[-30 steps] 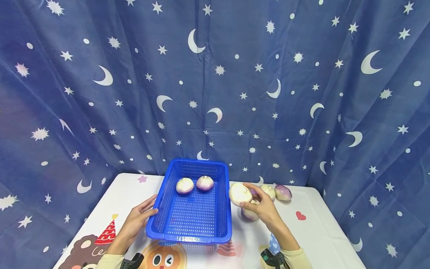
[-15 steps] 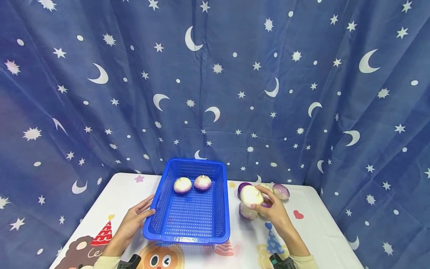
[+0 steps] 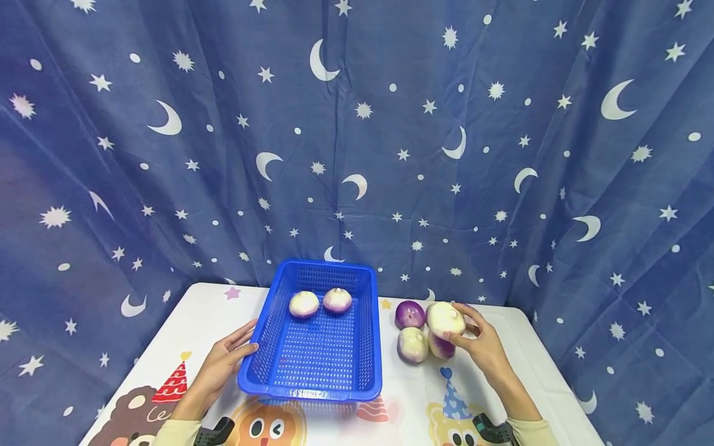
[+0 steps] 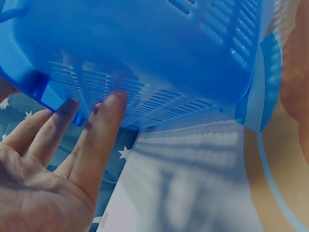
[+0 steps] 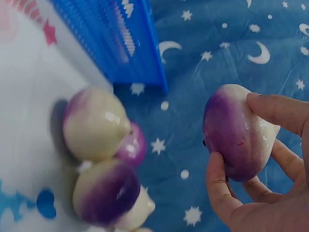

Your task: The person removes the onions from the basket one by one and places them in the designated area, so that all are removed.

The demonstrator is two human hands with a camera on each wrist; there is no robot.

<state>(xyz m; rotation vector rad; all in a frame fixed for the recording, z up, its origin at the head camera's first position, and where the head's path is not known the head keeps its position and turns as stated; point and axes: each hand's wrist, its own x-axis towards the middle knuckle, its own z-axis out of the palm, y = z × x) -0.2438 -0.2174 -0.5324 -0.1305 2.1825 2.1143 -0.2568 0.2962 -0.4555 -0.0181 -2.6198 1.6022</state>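
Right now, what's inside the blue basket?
Two turnips, side by side near the far end of the basket. Whatever lies directly beneath them is covered, so I can't see it.

A screened-off nook: a blue curtain (image 3: 379, 124), printed with white moons (image 3: 315, 60) and stars (image 3: 101, 82), fills the background and turns along both sides of a white table (image 3: 537, 359). Its top is cartoonish — a bear (image 3: 125, 421), a red hat (image 3: 170, 385), a pink star (image 3: 232, 293) — a childlike decor. Whether home, studio or lab lies around it, I cannot tell.
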